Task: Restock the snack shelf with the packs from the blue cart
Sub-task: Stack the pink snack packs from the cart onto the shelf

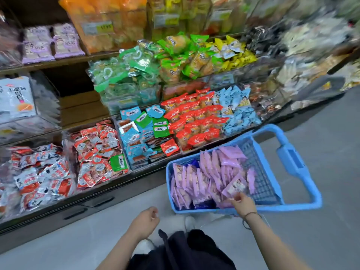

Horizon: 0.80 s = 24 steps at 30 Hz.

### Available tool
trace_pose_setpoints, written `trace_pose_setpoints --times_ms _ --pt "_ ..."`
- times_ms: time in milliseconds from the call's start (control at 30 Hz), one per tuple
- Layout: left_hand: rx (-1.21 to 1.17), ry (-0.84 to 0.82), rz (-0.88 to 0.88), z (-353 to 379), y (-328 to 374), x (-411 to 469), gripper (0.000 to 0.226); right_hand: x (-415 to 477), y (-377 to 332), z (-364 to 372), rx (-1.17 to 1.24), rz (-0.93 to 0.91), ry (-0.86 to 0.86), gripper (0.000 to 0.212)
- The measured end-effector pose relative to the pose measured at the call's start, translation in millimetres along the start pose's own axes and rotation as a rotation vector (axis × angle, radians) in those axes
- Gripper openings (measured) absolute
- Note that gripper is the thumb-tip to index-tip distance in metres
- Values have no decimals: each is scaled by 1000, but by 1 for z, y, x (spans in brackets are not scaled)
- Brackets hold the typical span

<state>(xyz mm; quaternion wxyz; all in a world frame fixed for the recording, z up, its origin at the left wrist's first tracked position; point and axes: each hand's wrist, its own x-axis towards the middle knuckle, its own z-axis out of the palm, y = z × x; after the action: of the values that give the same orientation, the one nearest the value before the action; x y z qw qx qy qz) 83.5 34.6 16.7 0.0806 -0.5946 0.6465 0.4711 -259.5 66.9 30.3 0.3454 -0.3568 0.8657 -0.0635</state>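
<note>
1. Now, the snack shelf (101,199) stands on your left, bins full of packets (194,121).
2. Your left hand (146,221) hangs over the floor (321,240), fingers loosely curled, holding nothing.
3. Your right hand (243,204) pinches a purple pack (233,187) inside the blue cart (303,203).

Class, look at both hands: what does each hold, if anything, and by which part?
The right hand grips a purple pack in the blue cart by its near edge. The left hand holds nothing.

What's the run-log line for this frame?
phase: pick | right hand: grips purple pack in blue cart | left hand: idle, empty
</note>
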Motion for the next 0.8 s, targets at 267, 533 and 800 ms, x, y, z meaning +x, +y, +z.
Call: trace_pose_setpoints --times_ms 267,533,800 --pt "103 68 50 43 93 51 56 63 34 -25 -411 -293 -311 5" --pt "379 13 106 73 151 85 68 83 56 -16 -568 -371 -288 25" --pt "567 -36 134 79 154 112 74 100 67 -18 26 -375 -14 13"
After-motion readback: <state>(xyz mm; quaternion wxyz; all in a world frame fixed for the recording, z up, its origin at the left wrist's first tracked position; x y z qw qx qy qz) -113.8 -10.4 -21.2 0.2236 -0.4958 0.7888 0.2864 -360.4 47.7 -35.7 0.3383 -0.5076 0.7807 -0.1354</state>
